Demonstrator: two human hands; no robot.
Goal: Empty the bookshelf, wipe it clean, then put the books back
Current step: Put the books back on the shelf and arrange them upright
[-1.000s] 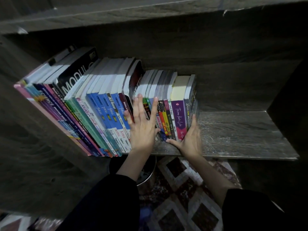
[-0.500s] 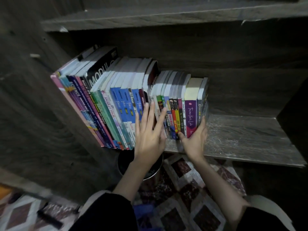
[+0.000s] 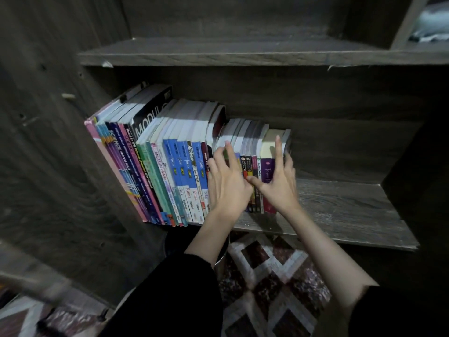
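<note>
Books (image 3: 184, 164) fill shelf's (image 3: 340, 210) left half.

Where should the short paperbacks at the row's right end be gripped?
Probably clamp the short paperbacks as a block by the outer covers, from the front: the right flank faces bare shelf, and the left edge steps down from the taller workbooks, leaving finger room.

Home room, schoolbooks (image 3: 184, 166) on bookshelf (image 3: 340, 215); patterned rug (image 3: 274, 283)
</note>
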